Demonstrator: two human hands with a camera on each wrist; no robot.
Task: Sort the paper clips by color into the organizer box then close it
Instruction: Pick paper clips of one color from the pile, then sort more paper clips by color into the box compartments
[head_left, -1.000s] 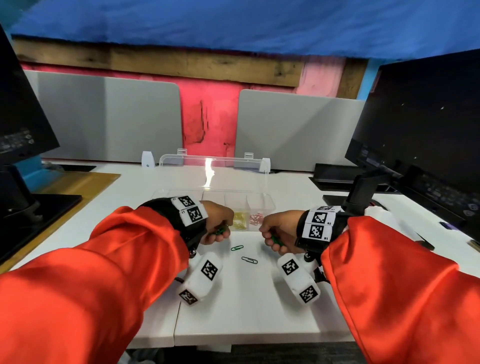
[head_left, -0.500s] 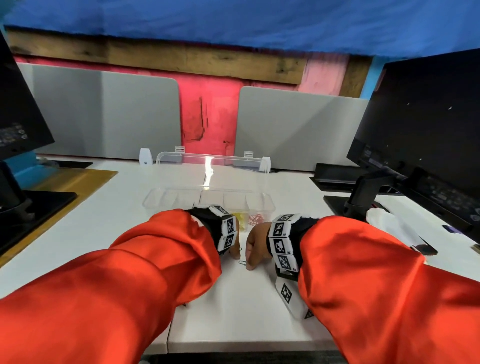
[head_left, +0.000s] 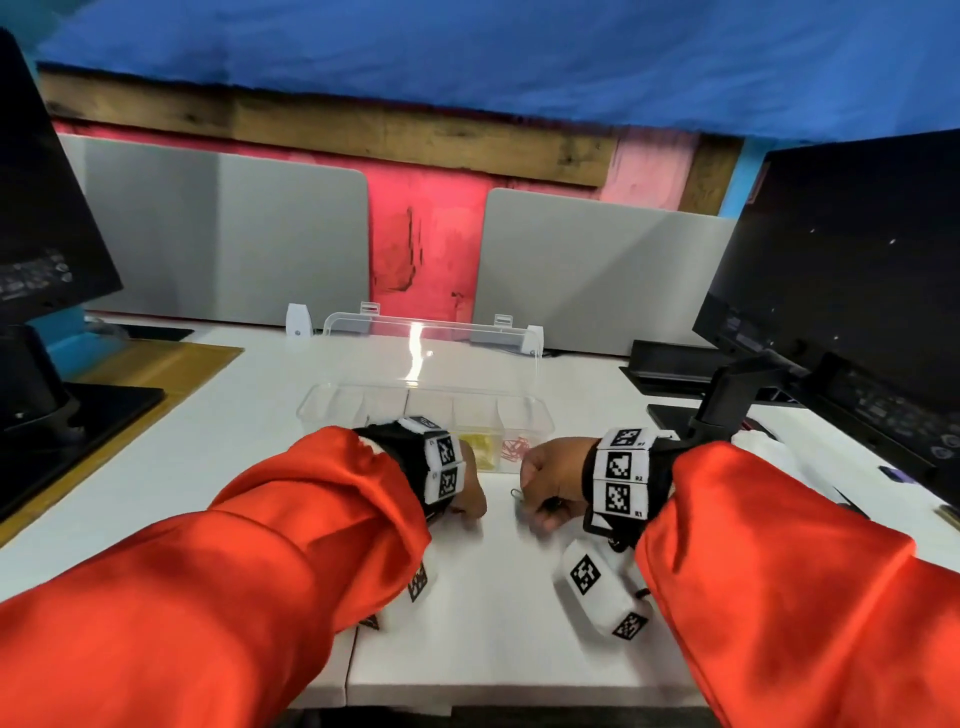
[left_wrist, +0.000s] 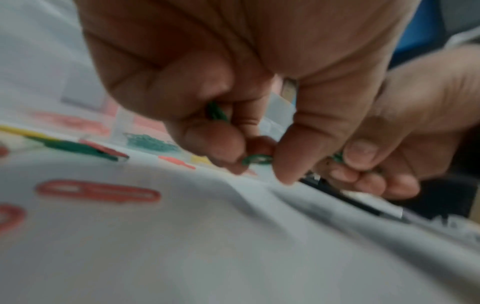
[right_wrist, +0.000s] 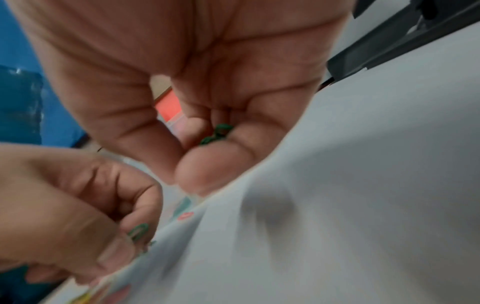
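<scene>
My left hand (head_left: 469, 506) rests curled on the white desk and pinches a green paper clip (left_wrist: 257, 160) between thumb and fingers, with more green clips (left_wrist: 217, 112) tucked in its palm. My right hand (head_left: 540, 512) is curled beside it, holding green clips (right_wrist: 217, 131) in its bent fingers. One grey clip (head_left: 514, 493) lies on the desk between the two hands. Just behind them stands the clear organizer box (head_left: 332, 410), its lid (head_left: 431, 340) up at the back. Yellow clips (head_left: 483, 449) and red clips (head_left: 514, 448) fill two right compartments.
Black monitors stand at the left (head_left: 36, 218) and right (head_left: 852, 291), the right one's stand (head_left: 727, 395) close to my right wrist. Grey dividers (head_left: 223, 234) line the desk's back edge. Blurred red clips (left_wrist: 98, 193) show low in the left wrist view.
The hands came together over the loose clips, then drew slightly apart. The green clip that lay on the desk is gone from it; the grey clip still lies between the hands.
</scene>
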